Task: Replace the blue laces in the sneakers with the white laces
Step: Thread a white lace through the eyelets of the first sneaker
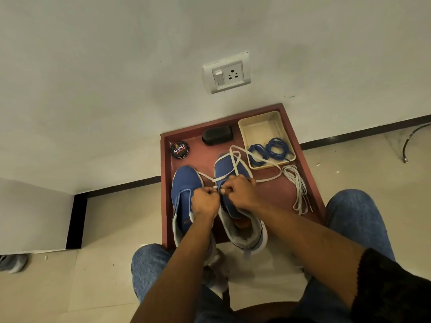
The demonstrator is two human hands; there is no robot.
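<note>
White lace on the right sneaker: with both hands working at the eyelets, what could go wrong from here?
1. The white lace has long slack looping over the toe and across the cream tray rim; pulling it could snag the blue laces or drag the tray.
2. One strand trails across the left sneaker, so a tug may shift that shoe.
3. Both hands, left and right, cover the right sneaker's eyelets, so a skipped hole could go unnoticed.

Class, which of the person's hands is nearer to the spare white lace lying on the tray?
Right. The right hand works on the right sneaker, next to the spare lace; the left hand is farther away, on the other side of the right hand.
</note>
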